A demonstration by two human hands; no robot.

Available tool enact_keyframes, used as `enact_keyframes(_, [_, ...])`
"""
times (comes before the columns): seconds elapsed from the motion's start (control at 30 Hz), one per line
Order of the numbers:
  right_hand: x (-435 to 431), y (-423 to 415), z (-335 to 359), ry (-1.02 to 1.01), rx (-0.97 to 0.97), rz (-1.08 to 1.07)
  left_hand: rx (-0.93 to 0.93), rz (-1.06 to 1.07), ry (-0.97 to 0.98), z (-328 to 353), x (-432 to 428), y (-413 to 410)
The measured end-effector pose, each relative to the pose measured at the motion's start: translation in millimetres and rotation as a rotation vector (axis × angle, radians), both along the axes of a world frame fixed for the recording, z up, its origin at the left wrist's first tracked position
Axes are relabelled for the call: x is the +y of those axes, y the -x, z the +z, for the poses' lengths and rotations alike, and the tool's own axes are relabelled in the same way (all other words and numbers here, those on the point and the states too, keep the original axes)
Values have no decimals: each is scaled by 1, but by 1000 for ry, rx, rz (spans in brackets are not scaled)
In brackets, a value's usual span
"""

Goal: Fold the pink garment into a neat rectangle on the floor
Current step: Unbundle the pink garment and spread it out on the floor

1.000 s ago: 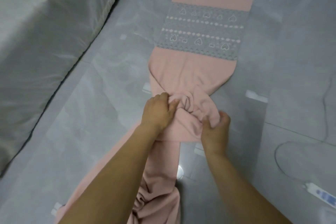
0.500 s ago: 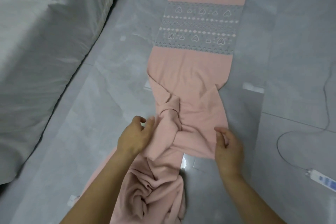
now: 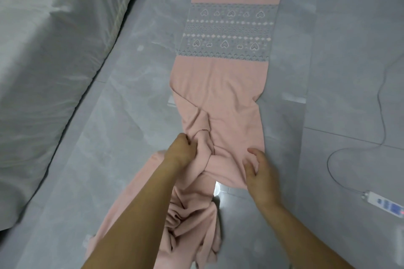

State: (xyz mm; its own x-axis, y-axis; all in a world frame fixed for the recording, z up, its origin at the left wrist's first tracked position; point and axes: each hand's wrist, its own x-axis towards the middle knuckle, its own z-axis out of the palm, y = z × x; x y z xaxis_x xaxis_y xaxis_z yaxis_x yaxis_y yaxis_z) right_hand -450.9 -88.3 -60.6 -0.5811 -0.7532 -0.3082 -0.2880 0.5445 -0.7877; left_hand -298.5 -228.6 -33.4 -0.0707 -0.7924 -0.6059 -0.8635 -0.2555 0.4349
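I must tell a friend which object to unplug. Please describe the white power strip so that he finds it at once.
Start at the pink garment on the grey floor. At its right, a thin cable leads to the power strip by the picture's right edge. It is the only hard white object with blue markings.

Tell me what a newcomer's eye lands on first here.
The long pink garment stretched along the grey floor, its far end crossed by a grey heart-patterned band. Nearer, the left hand bunches its twisted middle while the right hand lies open on the cloth. A white power strip sits at right.
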Motion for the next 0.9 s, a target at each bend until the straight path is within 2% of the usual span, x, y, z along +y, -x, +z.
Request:
enact_keyframes(0.07, [1, 0, 0, 11, 6, 0, 5, -41, 0, -3, 6, -1])
enact_keyframes(0.13, [1, 0, 3, 31, 4, -4, 67, -45, 134, 1, 14, -4])
enact_keyframes(0.23, [2, 0, 3, 63, -5, -24, 166, 22, 368, 11, 23, -10])
enact_keyframes(0.33, [2, 0, 8, 130, 44, -34, 236, 131, 439, 23, 24, -15])
enact_keyframes(0.37, [2, 0, 9, 154, 78, -28, 255, 118, 463, 28, 24, -17])
enact_keyframes(0.43, [4, 3, 8, 162, 113, 13, 265, -58, 514, 31, 24, -28])
enact_keyframes(0.5, [10, 6, 0, 89, 153, 85, 130, -306, 570, 26, 23, -43])
enact_keyframes(0.57, [14, 10, -6, -19, 175, 115, -82, -426, 613, 19, 20, -59])
enact_keyframes(0.67, [21, 10, -5, -168, 257, 158, -295, -384, 503, 15, 20, -82])
enact_keyframes(0.77, [30, 2, 1, -314, 311, 274, -420, -381, 373, 11, 24, -106])
enact_keyframes(0.9, [35, -5, 10, -497, 275, 442, -571, -449, 264, 12, 38, -129])
